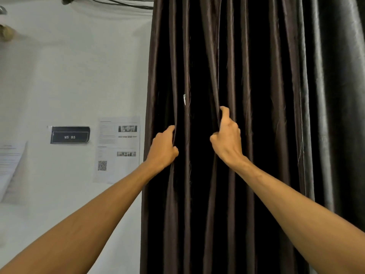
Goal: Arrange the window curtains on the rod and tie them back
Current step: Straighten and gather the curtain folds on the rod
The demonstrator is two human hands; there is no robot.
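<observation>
The curtain (256,135) is dark brown with a slight sheen. It hangs in deep vertical pleats and fills the right half of the view, with its left edge against a white wall (69,76). The rod is out of frame, so I can't tell how it sits up there, and I don't see a tie-back anywhere.

Both hands are on it at about mid height. The left hand (163,148) has its fingers (170,129) curled around a pleat near the left edge. The right hand (228,141) pinches a fold a few pleats over, fingers (225,113) hooked into the cloth. There's a dark gap of fabric between them.

My guess is this stuff is soft and floppy but a bit heavy, and probably slippery with that satiny face. Loose threads stick out along the folds, so it could snag or fray if yanked. I'd grab whole pleats rather than a single layer, and gather around the middle for the tie.

On the wall there's a black sign (69,135) reading WS 05, a printed sheet (118,149) with a QR code, and some cables (122,1) up top.
</observation>
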